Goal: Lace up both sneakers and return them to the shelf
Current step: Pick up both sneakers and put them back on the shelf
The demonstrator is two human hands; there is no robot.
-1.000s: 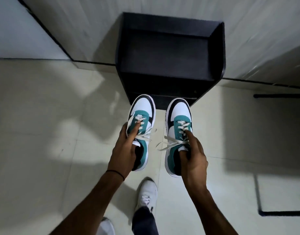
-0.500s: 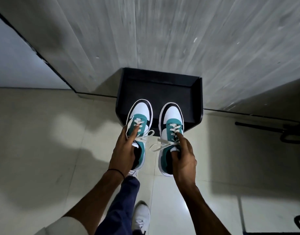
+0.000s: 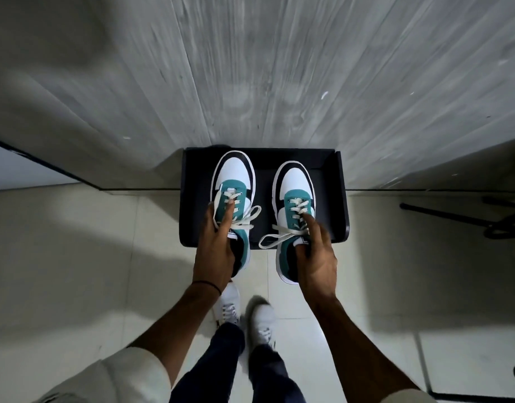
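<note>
Both sneakers now sit further over the shelf than half a second back; toes reach near its rear edge, heels overhang the front. Person has stepped closer, both feet under the arms.

Wall: grey wood-grain panels, fills the upper half. Floor: pale glossy tile.

Shelf: black, low, against the wall, raised lip on the right side.

Left sneaker: white toe, black trim, teal around the laces, white sole edge. Laced and tied, bow loops hanging off toward the middle. Can't tell if it's resting on the shelf or held just above.

Right sneaker: same colours, also laced, bow loops trailing to the left. Sits just beside the other one, small gap between them, toes pointing at the wall.

Left hand: closed round the left sneaker's collar, index finger laid along the laces.

Right hand: gripping the right sneaker's collar, index finger on the laces.

Thin black band on the left wrist.
</note>
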